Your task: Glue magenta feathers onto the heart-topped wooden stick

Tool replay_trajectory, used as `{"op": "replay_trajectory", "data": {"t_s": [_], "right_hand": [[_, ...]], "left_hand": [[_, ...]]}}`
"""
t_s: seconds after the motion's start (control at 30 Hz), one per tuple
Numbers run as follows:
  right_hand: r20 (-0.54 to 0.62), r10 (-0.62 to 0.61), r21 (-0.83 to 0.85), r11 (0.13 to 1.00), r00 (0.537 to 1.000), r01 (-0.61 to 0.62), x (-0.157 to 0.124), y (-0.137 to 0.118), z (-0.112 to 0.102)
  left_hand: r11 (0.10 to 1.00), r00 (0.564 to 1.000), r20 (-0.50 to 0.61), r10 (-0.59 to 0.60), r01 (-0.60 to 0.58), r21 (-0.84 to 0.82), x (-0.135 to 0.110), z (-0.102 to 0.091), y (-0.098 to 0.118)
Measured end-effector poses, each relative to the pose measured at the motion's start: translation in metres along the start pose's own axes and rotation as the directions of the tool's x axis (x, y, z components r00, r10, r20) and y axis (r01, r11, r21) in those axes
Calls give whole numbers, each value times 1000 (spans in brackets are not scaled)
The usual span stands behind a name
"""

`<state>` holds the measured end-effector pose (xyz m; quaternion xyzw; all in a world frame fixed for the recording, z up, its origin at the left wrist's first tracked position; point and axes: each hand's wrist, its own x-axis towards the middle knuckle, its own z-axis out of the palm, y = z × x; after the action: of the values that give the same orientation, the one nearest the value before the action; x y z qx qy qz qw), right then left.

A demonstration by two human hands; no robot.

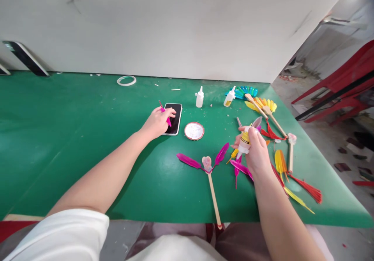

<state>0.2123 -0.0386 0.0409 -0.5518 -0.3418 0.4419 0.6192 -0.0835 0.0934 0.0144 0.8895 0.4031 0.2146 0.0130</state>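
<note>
My left hand [157,121] rests on a black phone [174,117] lying on the green table [73,136], and its fingers pinch a pink feather [163,110]. My right hand [255,150] is wrapped round a small glue bottle [244,141] with a yellow label, tip pointing down-left. Just left of it lies a wooden stick [213,198] with a glued head [207,163] and two pink feathers [189,161] fanned out from it. More pink feathers [239,167] lie under my right hand.
A round white lid [194,131] sits beside the phone. Two more glue bottles [200,96] stand behind it. Finished feather fans in blue [244,91], yellow [263,104] and red [306,187] lie at the right. A tape ring [126,80] lies by the wall. Red chairs [344,78] stand off the table's right edge.
</note>
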Motion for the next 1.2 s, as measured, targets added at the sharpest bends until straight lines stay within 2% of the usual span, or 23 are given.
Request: {"op": "replay_trajectory", "data": {"t_s": [0.17, 0.3, 0.43, 0.57, 0.97, 1.2], "right_hand": [[-4, 3, -1, 1000, 1000, -3, -1, -1, 0], [0, 1, 3, 1000, 1000, -1, -1, -1, 0], [-4, -3, 0, 1000, 1000, 3, 0, -1, 0], [-3, 4, 0, 1000, 1000, -4, 0, -1, -1], [4, 12, 2, 1000, 1000, -12, 1, 0, -1], [2, 6, 3, 1000, 1000, -6, -1, -1, 0]], "left_hand": [[999, 999, -31, 30, -28, 43, 0, 1, 2], [998, 999, -4, 42, -42, 49, -1, 1, 1], [998, 994, -103, 35, -29, 60, -2, 1, -2], [988, 987, -159, 21, 4, 155, 0, 3, -9], [974, 998, -57, -19, 31, 223, 5, 10, -12], [986, 999, -17, -28, 30, 165, 5, 9, -10]]}}
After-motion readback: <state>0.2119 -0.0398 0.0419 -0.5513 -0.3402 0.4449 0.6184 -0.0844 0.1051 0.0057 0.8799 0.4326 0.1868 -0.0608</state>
